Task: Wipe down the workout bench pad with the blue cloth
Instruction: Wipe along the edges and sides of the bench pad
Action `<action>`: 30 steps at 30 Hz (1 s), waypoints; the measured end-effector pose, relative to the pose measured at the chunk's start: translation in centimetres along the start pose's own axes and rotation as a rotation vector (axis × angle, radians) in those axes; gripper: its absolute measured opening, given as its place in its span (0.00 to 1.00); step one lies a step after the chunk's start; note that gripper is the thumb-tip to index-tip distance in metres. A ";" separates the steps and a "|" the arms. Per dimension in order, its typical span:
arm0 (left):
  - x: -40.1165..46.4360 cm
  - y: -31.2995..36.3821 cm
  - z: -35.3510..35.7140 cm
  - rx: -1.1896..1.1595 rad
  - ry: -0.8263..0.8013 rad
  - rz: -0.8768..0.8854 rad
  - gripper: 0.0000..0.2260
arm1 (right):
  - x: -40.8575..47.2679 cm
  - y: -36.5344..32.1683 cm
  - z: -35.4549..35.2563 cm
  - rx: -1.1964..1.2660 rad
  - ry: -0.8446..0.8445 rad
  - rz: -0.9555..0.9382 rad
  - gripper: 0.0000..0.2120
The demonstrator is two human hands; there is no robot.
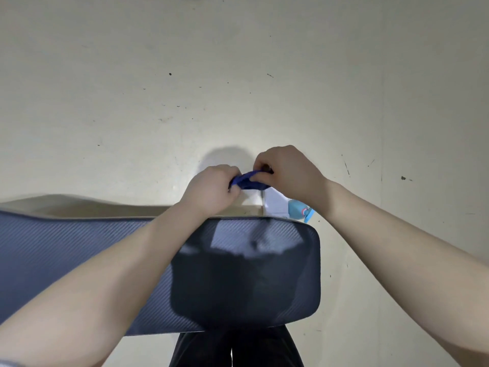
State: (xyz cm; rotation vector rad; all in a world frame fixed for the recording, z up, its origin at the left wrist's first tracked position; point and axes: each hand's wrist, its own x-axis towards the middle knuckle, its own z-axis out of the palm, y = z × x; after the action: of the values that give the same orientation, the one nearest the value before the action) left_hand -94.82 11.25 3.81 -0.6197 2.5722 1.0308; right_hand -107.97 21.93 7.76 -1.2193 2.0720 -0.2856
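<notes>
Nearest to the camera are the person's dark trousers, and just above them the near edge of the workout bench pad, a dark textured cushion that runs from the left side to a rounded end at the right. Both forearms reach over the pad. The blue cloth is not on the pad; it is bunched up between the two hands, held in the air beyond the far edge, over the pale floor. The left hand has its fingers curled around the left end of the cloth, and the right hand pinches the right end with a closed grip. A light blue bottle stands on the floor just beyond the pad's right end.

The risk I see: a cloth so tightly bunched would touch only a narrow strip, so parts of the pad may stay unwiped. Also, a low swing of the right arm could knock the bottle.
</notes>
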 end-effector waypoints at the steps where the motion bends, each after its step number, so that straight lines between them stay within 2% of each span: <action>1: 0.1 -0.2 0.2 0.053 0.026 0.004 0.07 | -0.1 -0.1 -0.3 -0.002 0.001 -0.005 0.10; 3: 0.3 -0.5 0.4 0.018 0.045 -0.048 0.13 | -0.4 -0.2 -1.1 0.201 0.070 0.022 0.14; 7: 0.9 -0.3 0.4 -0.381 0.131 -0.193 0.14 | -1.5 0.7 -2.4 0.874 0.146 0.188 0.15; 10: 1.2 -0.2 0.5 -0.588 0.138 -0.272 0.13 | -1.4 2.4 -2.8 1.076 0.286 0.254 0.18; 12: 0.9 -0.5 0.5 -0.509 0.026 -0.228 0.14 | -1.1 3.4 -2.8 1.178 0.361 0.402 0.16; 14: 0.7 -1.1 0.2 -0.257 -0.052 -0.154 0.17 | -0.9 4.1 -2.5 1.153 0.410 0.540 0.16; 17: 0.5 -2.3 -0.5 -0.004 -0.070 -0.100 0.18 | -0.9 4.1 -2.3 1.118 0.380 0.593 0.17; 20: 0.4 -4.0 -1.4 -0.029 -0.054 -0.103 0.12 | -1.0 4.0 -2.8 1.185 0.373 0.559 0.16; 23: 0.5 -5.2 -1.4 -0.049 -0.040 -0.069 0.05 | -1.4 4.5 -3.2 1.359 0.407 0.526 0.15; 25: 0.7 -5.8 -0.9 0.002 -0.023 -0.064 0.05 | -1.8 4.8 -3.3 1.487 0.409 0.527 0.15; 28: 0.6 -6.9 -0.2 -0.007 -0.007 -0.221 0.05 | -2.7 5.3 -3.1 1.621 0.365 0.586 0.15; 30: 0.1 -7.8 0.1 -0.152 0.024 -0.395 0.06 | -2.9 5.9 -3.2 1.708 0.413 0.619 0.14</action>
State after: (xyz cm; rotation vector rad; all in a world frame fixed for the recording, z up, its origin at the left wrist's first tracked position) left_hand -91.03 6.23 -0.79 -1.1301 2.2695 1.0858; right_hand -113.19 26.95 8.45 0.5234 1.4503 -1.5987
